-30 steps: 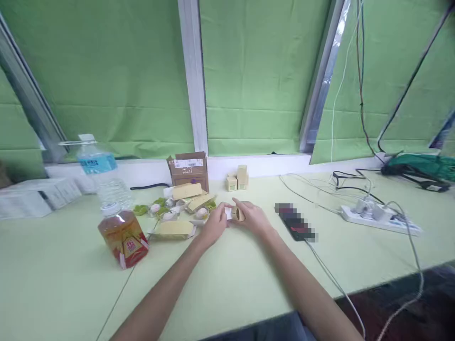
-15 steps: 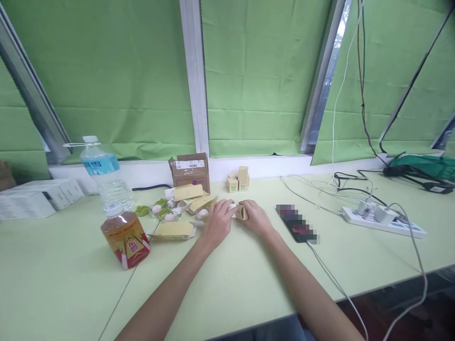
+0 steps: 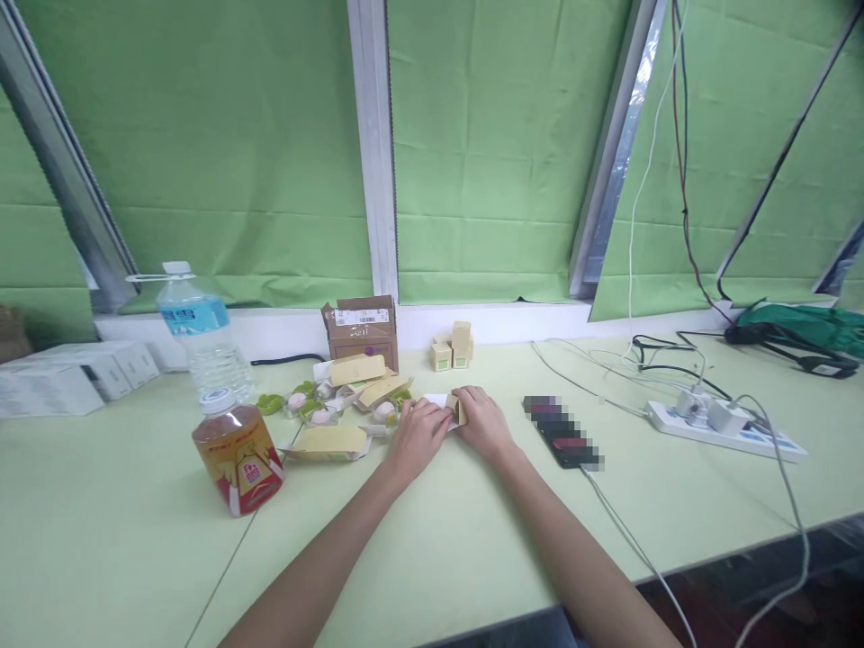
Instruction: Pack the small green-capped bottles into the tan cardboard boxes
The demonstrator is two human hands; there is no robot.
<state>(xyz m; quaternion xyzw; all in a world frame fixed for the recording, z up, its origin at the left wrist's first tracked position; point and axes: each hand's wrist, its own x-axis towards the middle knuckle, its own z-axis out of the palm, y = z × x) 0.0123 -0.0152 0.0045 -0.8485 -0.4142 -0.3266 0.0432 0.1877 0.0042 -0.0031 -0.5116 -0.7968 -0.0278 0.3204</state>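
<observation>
A small tan cardboard box is between my two hands, just above or on the table; white inner card shows beside it. My right hand wraps round its right side. My left hand has its fingers bent against the box's left edge, and what its fingertips pinch is partly hidden. Left of my hands lie flattened tan cartons and clear packs with pink-white pieces and green leaf shapes. Several small finished-looking boxes are stacked by the wall.
An amber drink bottle and a large water bottle stand left. Behind is an open brown carton. To the right lie a phone on a cable and a power strip. White boxes sit far left.
My left fingers have moved down and right against the small box. More of the white card now shows behind them. The box has turned slightly in my right hand.
</observation>
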